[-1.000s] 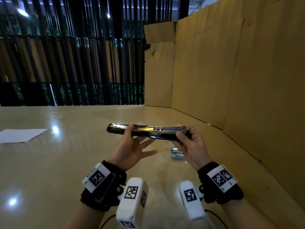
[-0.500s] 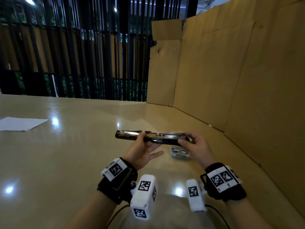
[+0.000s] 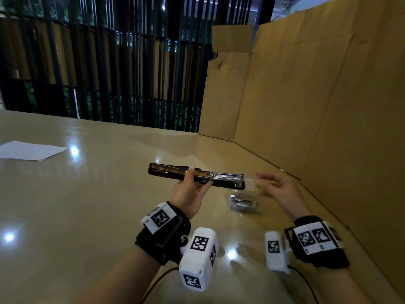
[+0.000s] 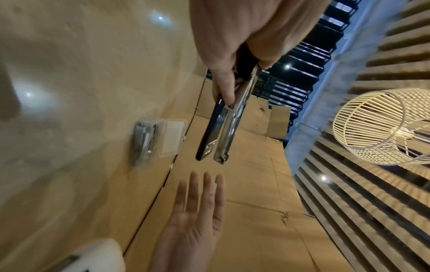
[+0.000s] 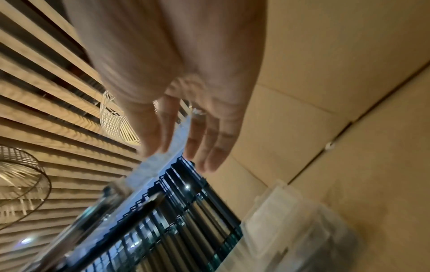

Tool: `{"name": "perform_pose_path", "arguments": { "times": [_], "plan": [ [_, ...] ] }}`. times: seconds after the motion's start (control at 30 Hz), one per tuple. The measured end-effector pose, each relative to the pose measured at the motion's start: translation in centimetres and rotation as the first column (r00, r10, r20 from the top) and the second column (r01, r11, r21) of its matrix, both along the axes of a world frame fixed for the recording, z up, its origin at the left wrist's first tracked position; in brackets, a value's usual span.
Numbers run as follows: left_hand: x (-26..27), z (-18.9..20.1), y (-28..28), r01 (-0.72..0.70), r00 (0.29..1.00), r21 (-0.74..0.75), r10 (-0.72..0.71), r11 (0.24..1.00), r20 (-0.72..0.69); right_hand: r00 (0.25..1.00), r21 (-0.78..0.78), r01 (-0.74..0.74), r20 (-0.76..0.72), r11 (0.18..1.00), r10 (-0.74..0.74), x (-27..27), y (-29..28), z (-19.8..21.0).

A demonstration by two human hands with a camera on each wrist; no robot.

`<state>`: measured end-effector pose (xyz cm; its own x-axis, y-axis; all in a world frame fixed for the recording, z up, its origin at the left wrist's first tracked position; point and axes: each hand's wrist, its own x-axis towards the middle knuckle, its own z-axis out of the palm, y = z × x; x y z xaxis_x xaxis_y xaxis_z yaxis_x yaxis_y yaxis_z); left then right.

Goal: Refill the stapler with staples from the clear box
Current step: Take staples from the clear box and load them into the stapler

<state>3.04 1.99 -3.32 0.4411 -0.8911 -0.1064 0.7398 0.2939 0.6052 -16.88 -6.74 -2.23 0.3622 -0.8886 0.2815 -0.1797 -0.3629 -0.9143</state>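
My left hand (image 3: pixel 189 189) grips a black stapler (image 3: pixel 166 172) near its middle and holds it level above the table, its metal staple channel (image 3: pixel 225 176) pointing right. In the left wrist view the stapler (image 4: pixel 210 136) shows its black body and the chrome channel (image 4: pixel 229 132) side by side under my left hand (image 4: pixel 235 60). My right hand (image 3: pixel 277 187) hovers to the right of the stapler's end, fingers straight and empty, and shows the same way as the right hand (image 4: pixel 200 208) and the right hand (image 5: pixel 186 114). The clear box (image 3: pixel 244 201) lies open on the table below, with staples inside.
A cardboard wall (image 3: pixel 328 106) runs along the right side of the tan table (image 3: pixel 87 216), close to my right hand. A white sheet of paper (image 3: pixel 28 150) lies at the far left. Black vertical bars (image 3: pixel 109 62) stand behind the table.
My right hand has let go of the stapler's right end and drawn away to the right with straight fingers. The left hand still holds the stapler. The head view has turned a little left.
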Motion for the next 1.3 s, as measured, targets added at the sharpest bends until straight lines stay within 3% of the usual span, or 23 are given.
{"name": "perform_pose_path", "arguments": {
  "times": [0.07,0.17,0.23,0.3,0.37,0.63,0.7,0.83,0.9,1.0,1.07,1.13,1.2,1.3],
  "plan": [
    [0.3,-0.1,-0.2,-0.047,0.999,-0.018,0.047,0.999,0.009,0.975,-0.105,0.168,-0.13,0.98,-0.181,-0.5,-1.3,0.1],
    [0.6,-0.4,-0.3,-0.096,0.995,-0.026,0.096,0.995,0.026,0.855,-0.174,0.204,-0.449,0.963,-0.262,0.1,-3.3,-0.5],
    [0.9,-0.7,-0.5,-0.112,0.993,-0.016,0.113,0.994,0.044,0.726,-0.182,0.171,-0.641,0.968,-0.249,1.0,-4.3,-1.2],
    [1.2,-1.0,-0.7,-0.134,0.989,-0.003,0.134,0.991,0.06,0.542,-0.207,0.148,-0.801,0.967,-0.255,1.9,-5.2,-2.0],
    [1.5,-1.1,-0.8,-0.164,0.984,0.01,0.162,0.986,0.075,0.403,-0.243,0.172,-0.867,0.955,-0.293,2.9,-6.0,-2.6],
    [2.1,-0.6,-0.4,-0.238,0.967,0.01,0.236,0.971,0.095,0.182,-0.295,0.193,-0.927,0.936,-0.329,5.6,-6.6,-3.4],
    [2.1,-0.6,-0.4,-0.235,0.968,0.011,0.233,0.972,0.087,0.148,-0.302,0.186,-0.932,0.935,-0.331,5.7,-6.4,-3.5],
    [2.1,-0.6,-0.2,-0.232,0.97,0.01,0.231,0.973,0.078,0.164,-0.367,0.126,-0.909,0.922,-0.384,4.5,-5.0,-3.4],
    [2.0,-0.6,-0.1,-0.235,0.969,0.006,0.234,0.972,0.076,0.203,-0.345,0.162,-0.905,0.924,-0.373,4.1,-4.5,-3.3],
    [1.9,-0.7,-0.2,-0.231,0.97,0.005,0.23,0.973,0.075,0.172,-0.265,0.182,-0.94,0.947,-0.296,4.6,-4.4,-3.4],
    [1.9,-0.6,-0.3,-0.223,0.972,0.002,0.222,0.975,0.078,0.306,-0.217,0.258,-0.906,0.941,-0.293,5.0,-5.5,-3.8],
    [1.8,-0.9,-0.3,-0.213,0.975,0.006,0.212,0.977,0.068,0.327,-0.223,0.301,-0.889,0.927,-0.32,5.2,-7.0,-4.6],
    [1.8,-0.9,-0.3,-0.208,0.976,-0.001,0.208,0.978,0.061,0.336,-0.201,0.351,-0.885,0.915,-0.323,5.2,-6.5,-4.2],
    [2.1,-0.8,-0.3,-0.209,0.977,0.003,0.208,0.978,0.054,0.283,-0.202,0.345,-0.909,0.917,-0.307,4.9,-6.2,-4.3]
  ]
}}
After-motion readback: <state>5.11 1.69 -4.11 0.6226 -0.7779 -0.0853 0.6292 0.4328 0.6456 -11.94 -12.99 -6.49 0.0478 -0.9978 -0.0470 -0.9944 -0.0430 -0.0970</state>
